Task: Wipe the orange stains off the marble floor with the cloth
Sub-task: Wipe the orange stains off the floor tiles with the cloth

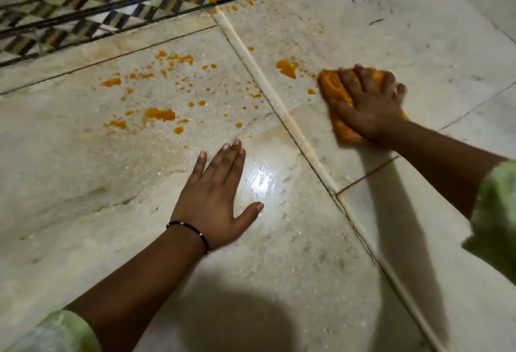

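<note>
Orange stains spatter the pale marble floor. The largest blotches lie left of a light diagonal joint strip, and one big blotch lies just right of it. My right hand presses flat on a folded orange cloth, a little right of that big blotch. Fingers spread over the cloth, which looks blurred. My left hand rests flat on the wet floor, fingers straight, holding nothing. It wears a thin black bracelet.
A patterned black, brown and white inlay border runs along the far edge, with a dark opening behind it. Small orange drops reach up to that border. A bright light reflection shines beside my left hand.
</note>
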Demonstrator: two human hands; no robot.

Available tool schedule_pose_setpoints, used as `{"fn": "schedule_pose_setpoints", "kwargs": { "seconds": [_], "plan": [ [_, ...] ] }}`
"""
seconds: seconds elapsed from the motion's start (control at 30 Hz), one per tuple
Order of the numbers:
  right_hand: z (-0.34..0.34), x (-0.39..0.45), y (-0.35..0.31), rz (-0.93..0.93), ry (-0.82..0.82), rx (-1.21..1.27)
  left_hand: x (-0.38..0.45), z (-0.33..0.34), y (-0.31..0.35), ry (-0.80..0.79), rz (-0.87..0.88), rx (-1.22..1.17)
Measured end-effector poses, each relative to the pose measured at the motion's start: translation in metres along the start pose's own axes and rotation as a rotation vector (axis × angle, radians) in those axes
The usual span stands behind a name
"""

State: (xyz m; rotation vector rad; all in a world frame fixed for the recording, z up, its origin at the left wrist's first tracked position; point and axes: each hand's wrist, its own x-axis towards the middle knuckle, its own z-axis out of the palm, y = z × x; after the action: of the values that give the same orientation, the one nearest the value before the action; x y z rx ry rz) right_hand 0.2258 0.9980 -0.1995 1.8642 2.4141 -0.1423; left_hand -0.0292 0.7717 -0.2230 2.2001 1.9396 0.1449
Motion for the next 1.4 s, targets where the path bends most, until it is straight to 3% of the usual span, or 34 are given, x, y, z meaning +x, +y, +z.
{"fn": "schedule_pose_setpoints", "kwargs": {
  "seconds": [0.07, 0.17, 0.3, 0.37, 0.43, 0.57, 0.63, 0.73, 0.87, 0.97, 1.07, 1.17, 1.3, 1.4],
  "plan": [
    [-0.003, 0.018, -0.033, -0.026, -0.032, -0.014, 0.001, -0.002, 0.0, -0.009, 0.0, 0.004],
    [0.002, -0.003, -0.066, -0.262, -0.052, -0.065, 0.001, -0.002, 0.0, -0.009, -0.001, 0.01],
    [0.013, -0.054, -0.028, -0.571, -0.052, -0.053, 0.0, 0.0, -0.002, 0.005, -0.004, -0.003],
    [0.008, -0.053, 0.004, -0.481, -0.055, -0.045, 0.0, 0.0, -0.001, 0.013, 0.0, -0.006],
    [0.003, -0.034, 0.017, -0.253, -0.026, -0.006, -0.001, 0.001, 0.0, 0.014, -0.002, -0.015],
    [-0.008, 0.027, -0.038, 0.067, -0.038, 0.107, 0.0, 0.001, 0.001, 0.009, -0.012, -0.003],
    [-0.011, 0.04, -0.079, 0.021, -0.1, 0.105, 0.001, -0.001, 0.002, -0.003, -0.013, 0.004],
    [-0.004, 0.021, -0.113, -0.228, -0.087, 0.059, 0.001, -0.002, 0.001, -0.017, -0.019, 0.005],
    [0.007, -0.033, -0.078, -0.428, -0.017, 0.026, 0.0, -0.002, 0.003, -0.033, -0.02, 0.02],
    [0.01, -0.057, -0.042, -0.285, 0.017, 0.071, -0.001, -0.001, 0.004, -0.015, -0.018, 0.037],
    [0.004, -0.037, -0.054, -0.039, -0.014, 0.139, 0.0, -0.004, 0.006, -0.031, -0.017, 0.036],
    [-0.005, -0.006, -0.111, 0.024, -0.125, 0.203, 0.004, -0.016, 0.002, -0.166, -0.025, 0.056],
    [-0.016, -0.02, -0.162, -0.284, -0.304, 0.11, 0.009, -0.071, -0.021, -0.528, 0.058, 0.318],
    [-0.01, -0.073, -0.138, -0.433, -0.306, 0.022, -0.014, -0.107, -0.064, -0.633, 0.036, 0.414]
  ]
}}
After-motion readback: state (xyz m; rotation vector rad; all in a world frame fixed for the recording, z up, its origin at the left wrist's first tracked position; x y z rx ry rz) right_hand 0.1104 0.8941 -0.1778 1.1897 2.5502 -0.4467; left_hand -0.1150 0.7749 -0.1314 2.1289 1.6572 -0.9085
